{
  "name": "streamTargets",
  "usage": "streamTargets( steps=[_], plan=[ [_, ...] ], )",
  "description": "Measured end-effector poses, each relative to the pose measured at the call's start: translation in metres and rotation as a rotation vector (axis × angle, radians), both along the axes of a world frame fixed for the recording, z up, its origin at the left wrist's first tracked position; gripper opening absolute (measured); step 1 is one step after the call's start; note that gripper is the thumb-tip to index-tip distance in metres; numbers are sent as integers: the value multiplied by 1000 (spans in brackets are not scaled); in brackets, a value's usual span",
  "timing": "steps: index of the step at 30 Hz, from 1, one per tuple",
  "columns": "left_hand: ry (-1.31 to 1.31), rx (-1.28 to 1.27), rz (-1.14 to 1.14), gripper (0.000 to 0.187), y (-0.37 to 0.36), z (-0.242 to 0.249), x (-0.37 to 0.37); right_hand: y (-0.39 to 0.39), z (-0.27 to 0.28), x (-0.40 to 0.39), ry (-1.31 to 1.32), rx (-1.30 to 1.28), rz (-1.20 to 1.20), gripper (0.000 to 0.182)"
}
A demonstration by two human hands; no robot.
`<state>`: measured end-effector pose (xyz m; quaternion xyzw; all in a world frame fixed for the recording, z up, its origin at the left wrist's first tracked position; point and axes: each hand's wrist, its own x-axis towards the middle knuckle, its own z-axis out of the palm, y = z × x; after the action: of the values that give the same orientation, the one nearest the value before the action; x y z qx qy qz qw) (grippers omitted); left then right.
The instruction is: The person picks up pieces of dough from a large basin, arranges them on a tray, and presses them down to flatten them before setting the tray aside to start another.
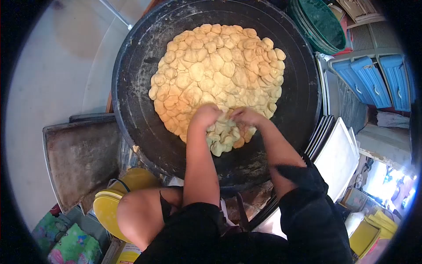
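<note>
A wide mass of yellowish dough (211, 70), lumpy and divided into many rounded pieces, lies in a large black round tub (136, 79). At its near edge my left hand (207, 115) is closed with its fingers bent into the dough, the fingertips partly hidden. Just to the right, my right hand (247, 116) pinches at the same dough, its fingers curled inward toward the left hand. Between and below the hands sits a paler, rougher clump of dough (223, 137).
Dark baking trays (81, 163) lean on the left, above a yellow bucket (107, 211). On the right stand more trays (334, 160) on edge. A green tub (323, 26) and a blue plastic drawer unit (371, 81) are at upper right.
</note>
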<state>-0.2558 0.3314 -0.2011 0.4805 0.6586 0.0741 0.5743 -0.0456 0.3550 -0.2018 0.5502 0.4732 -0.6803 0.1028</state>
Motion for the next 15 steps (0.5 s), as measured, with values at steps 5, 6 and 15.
streamTargets(
  steps=[5, 6, 15],
  plan=[
    [600, 590, 449, 60, 4, -25, 6, -64, -73, -8, -584, 420, -520, 59],
    [586, 469, 308, 64, -1, -23, 12, -74, -75, -35, -721, 287, -254, 77],
    [225, 25, 125, 48, 15, 22, -1, -17, -41, 29, -301, 9, -9, 34]
  ],
)
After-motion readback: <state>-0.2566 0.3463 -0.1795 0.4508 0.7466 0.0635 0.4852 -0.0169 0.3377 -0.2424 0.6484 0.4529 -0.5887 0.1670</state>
